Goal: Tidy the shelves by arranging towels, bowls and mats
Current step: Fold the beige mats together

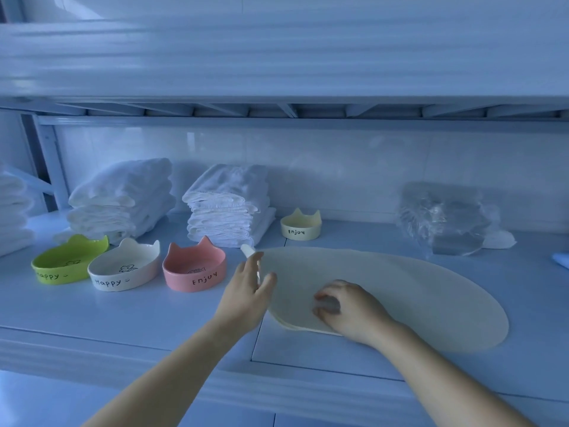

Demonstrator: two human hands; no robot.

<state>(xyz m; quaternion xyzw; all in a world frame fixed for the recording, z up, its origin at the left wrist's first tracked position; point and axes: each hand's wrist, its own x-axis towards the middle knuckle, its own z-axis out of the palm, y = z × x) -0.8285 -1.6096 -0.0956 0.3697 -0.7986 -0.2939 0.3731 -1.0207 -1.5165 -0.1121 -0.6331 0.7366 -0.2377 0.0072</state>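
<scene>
Your right hand (348, 309) rests on the cream mat (400, 291) with its fingers bent. The tips are blurred, so you cannot tell whether they pinch it. Your left hand (249, 291) is spread, fingers straight, at the mat's left edge. Left of it stand 3 bowls: pink bowl (194, 269), white bowl (124, 266), green bowl (69, 260). Beyond them sit folded towels (228, 204).

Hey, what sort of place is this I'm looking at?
Likely a pet-supply storeroom or shop stockroom: metal shelving, stacks of folded white towels, cat-eared dishes like the pink bowl, and a plastic-wrapped pack.
</scene>
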